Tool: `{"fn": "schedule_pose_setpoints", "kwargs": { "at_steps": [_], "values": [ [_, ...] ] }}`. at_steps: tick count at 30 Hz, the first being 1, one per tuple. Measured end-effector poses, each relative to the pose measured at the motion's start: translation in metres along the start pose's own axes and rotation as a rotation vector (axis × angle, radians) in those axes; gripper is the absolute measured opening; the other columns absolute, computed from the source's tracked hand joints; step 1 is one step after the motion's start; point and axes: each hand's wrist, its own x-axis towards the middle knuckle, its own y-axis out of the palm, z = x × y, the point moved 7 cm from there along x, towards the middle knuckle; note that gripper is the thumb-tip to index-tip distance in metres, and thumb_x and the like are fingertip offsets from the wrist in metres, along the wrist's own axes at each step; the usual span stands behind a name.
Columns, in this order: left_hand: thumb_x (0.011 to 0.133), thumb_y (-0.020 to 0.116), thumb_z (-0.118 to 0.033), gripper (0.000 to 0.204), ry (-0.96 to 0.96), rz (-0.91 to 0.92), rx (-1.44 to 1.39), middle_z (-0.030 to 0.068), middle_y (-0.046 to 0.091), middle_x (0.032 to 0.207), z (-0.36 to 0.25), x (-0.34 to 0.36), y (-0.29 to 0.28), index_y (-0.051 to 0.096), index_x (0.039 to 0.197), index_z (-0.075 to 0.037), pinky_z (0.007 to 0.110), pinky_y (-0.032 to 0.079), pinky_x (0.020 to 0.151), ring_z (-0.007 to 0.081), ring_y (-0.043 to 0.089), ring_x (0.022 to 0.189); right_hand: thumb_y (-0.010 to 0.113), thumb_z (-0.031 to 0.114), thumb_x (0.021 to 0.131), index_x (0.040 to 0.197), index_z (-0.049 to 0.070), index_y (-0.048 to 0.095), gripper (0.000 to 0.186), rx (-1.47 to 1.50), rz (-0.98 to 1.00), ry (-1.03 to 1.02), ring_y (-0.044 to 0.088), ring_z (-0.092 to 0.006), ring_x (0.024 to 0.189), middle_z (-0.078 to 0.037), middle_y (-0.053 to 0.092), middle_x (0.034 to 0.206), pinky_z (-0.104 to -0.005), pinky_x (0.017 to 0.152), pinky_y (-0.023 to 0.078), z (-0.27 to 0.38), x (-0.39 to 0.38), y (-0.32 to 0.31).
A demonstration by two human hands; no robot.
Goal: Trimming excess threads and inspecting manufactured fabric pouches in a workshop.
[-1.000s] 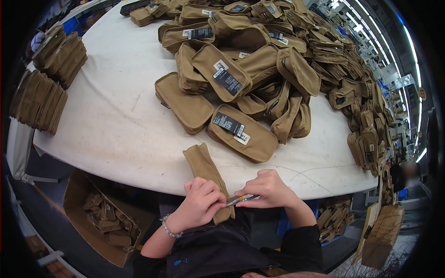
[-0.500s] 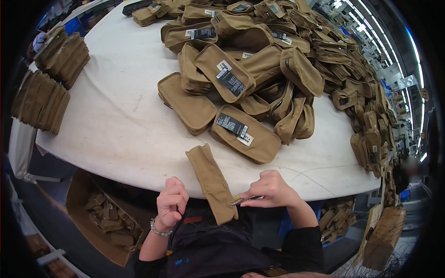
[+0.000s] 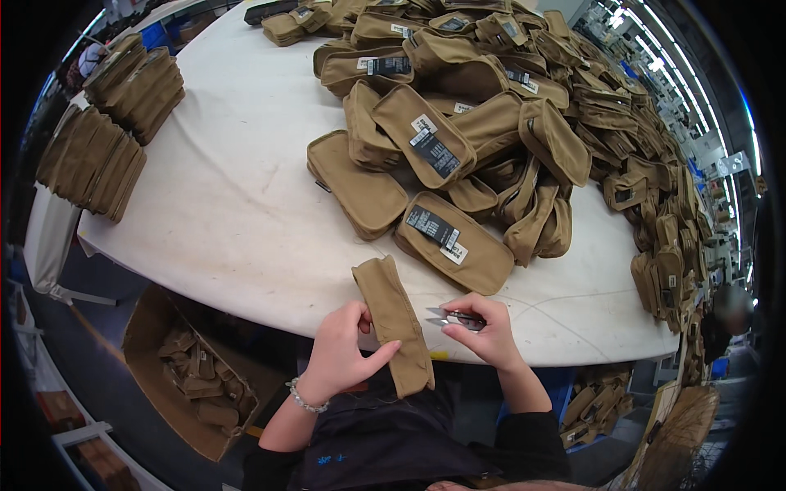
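A long tan fabric pouch (image 3: 396, 327) lies over the near table edge, its lower end hanging toward my lap. My left hand (image 3: 348, 348) grips its left side, with the thumb on top and the fingers curled at the edge. Just right of the pouch, my right hand (image 3: 485, 334) is closed around small metal thread snips (image 3: 454, 319). The two blades are apart and point left at the pouch without touching it.
A heap of tan pouches (image 3: 450, 65) with dark tags covers the far and right table (image 3: 221, 221). Stacked pouches (image 3: 90, 164) stand at the left. Below the table are a cardboard box (image 3: 151, 360) of pouches and a blue bin (image 3: 536, 393) at right.
My left hand has moved right and taken hold of the pouch. My right hand has lifted the snips away from the pouch, and their blades now show apart. The view has shifted slightly.
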Motion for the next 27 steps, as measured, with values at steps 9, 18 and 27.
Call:
{"fn": "schedule_pose_setpoints", "kwargs": {
  "at_steps": [9, 18, 27],
  "values": [
    [0.083, 0.065, -0.013, 0.019, 0.162, -0.038, 0.261, 0.0064, 0.048, 0.056, 0.003, 0.008, 0.001, 0.054, 0.071, -0.005, 0.04, 0.037, 0.059, 0.0286, 0.049, 0.059, 0.078, 0.002, 0.074, 0.08, 0.013, 0.033, 0.046, 0.401, -0.031, 0.228, 0.03, -0.0026, 0.062, 0.004, 0.038, 0.069, -0.019, 0.054, 0.024, -0.025, -0.008, 0.055],
    [0.078, 0.067, -0.009, 0.009, 0.251, -0.171, 0.303, 0.0044, 0.051, 0.083, -0.033, 0.015, -0.028, 0.06, 0.083, -0.01, 0.036, 0.033, 0.076, 0.0231, 0.047, 0.082, 0.064, -0.001, 0.083, 0.079, 0.011, 0.035, 0.032, 0.625, -0.136, 0.233, 0.037, -0.005, 0.069, 0.001, 0.044, 0.079, -0.0209, 0.061, 0.032, -0.028, -0.014, 0.063],
    [0.078, 0.069, -0.018, 0.01, 0.297, 0.111, 0.83, 0.0016, 0.05, 0.092, -0.033, 0.017, -0.003, 0.062, 0.085, -0.015, 0.038, 0.029, 0.081, 0.0222, 0.046, 0.093, 0.062, -0.003, 0.083, 0.078, 0.011, 0.034, 0.032, 0.656, -0.173, 0.135, 0.036, -0.0061, 0.069, 0.0, 0.044, 0.08, -0.0217, 0.062, 0.032, -0.025, -0.014, 0.07]
  ]
}}
